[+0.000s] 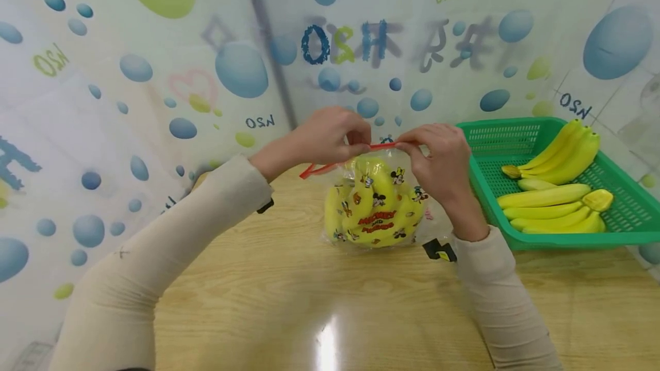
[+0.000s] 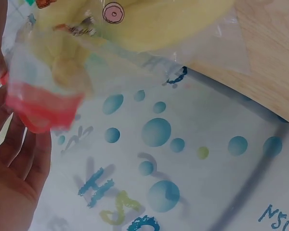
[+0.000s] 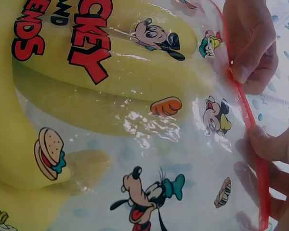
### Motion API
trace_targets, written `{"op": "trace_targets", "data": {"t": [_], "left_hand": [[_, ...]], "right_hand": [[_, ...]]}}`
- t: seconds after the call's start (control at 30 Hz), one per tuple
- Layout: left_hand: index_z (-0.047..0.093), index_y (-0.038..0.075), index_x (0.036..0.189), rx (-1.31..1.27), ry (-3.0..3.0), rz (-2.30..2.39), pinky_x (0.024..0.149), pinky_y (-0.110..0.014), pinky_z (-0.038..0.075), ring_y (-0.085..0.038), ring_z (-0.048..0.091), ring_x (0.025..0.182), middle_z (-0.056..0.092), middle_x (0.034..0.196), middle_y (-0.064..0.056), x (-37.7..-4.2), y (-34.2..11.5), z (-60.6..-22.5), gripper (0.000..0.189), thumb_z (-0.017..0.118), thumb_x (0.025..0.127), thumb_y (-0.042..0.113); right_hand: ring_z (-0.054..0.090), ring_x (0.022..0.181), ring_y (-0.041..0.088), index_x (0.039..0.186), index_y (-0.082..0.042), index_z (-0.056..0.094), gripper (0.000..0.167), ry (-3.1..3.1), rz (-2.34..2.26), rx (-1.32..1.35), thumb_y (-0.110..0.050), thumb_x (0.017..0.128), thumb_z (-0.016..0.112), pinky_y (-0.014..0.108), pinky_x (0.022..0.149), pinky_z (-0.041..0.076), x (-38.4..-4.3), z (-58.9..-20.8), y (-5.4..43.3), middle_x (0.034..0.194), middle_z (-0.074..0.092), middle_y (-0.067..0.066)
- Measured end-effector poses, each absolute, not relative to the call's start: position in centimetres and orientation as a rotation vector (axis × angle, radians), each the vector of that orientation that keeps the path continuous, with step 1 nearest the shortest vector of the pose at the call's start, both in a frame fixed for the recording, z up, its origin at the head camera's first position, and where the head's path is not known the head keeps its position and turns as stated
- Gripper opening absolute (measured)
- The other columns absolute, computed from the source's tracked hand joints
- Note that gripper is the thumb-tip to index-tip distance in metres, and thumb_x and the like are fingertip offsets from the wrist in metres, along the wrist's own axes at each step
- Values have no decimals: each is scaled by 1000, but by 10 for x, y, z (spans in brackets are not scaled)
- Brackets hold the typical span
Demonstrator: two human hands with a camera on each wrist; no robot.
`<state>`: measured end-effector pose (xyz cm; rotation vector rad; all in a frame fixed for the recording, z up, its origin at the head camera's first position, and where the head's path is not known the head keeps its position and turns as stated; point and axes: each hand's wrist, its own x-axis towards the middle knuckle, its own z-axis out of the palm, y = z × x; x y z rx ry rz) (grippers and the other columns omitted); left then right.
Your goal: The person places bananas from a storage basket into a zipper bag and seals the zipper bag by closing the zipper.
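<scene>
A clear zip bag (image 1: 378,202) printed with cartoon figures stands on the table with yellow bananas (image 3: 101,91) inside. Along its top runs a red zip strip (image 3: 248,113). My left hand (image 1: 332,133) pinches that strip near the middle, while a loose end of the strip sticks out to the left below it. Just to the right, my right hand (image 1: 438,156) pinches the strip between thumb and fingers. A short stretch of red shows between the two hands. In the left wrist view the red edge (image 2: 48,108) is blurred beside the left hand's fingers.
A green plastic basket (image 1: 479,188) stands on the right, holding a bunch of bananas (image 1: 562,153) at the back and another bunch (image 1: 557,210) in front. The wooden table (image 1: 258,291) meets a white curtain (image 1: 206,33) with printed bubbles behind it.
</scene>
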<state>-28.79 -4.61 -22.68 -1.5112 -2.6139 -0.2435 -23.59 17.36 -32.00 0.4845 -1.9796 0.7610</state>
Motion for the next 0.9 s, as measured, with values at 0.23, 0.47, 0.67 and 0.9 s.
{"op": "trace_targets", "data": {"t": [0.23,0.47,0.67,0.9], "left_hand": [[77,17,95,-1463,-2620,-291,77,-32,56,-11,69,82,76,90,3,-291,-51,-232,13,68,99,25],[77,15,95,-1465,-2560,-343,74,-32,57,-12,70,80,76,88,1,-292,-55,-239,12,68,99,23],[77,17,98,-1449,-2509,-322,71,-30,55,-13,69,81,75,91,2,-287,-50,-240,13,68,100,26],[77,15,96,-1380,-2477,-377,72,-29,55,-13,69,81,75,90,2,-284,-52,-249,11,69,98,24]], "right_hand": [[70,88,35,91,-2,80,9,-2007,692,469,-11,90,78,57,98,45,-235,-321,172,91,79,14],[71,94,37,95,-5,80,11,-2030,580,518,-14,93,75,65,119,31,-229,-316,160,93,79,14],[73,90,34,94,-4,80,10,-2045,607,555,-13,93,76,68,118,32,-234,-313,143,92,79,13],[73,86,30,93,-4,79,13,-2093,564,523,-14,96,72,66,115,37,-235,-311,134,91,79,11]]}}
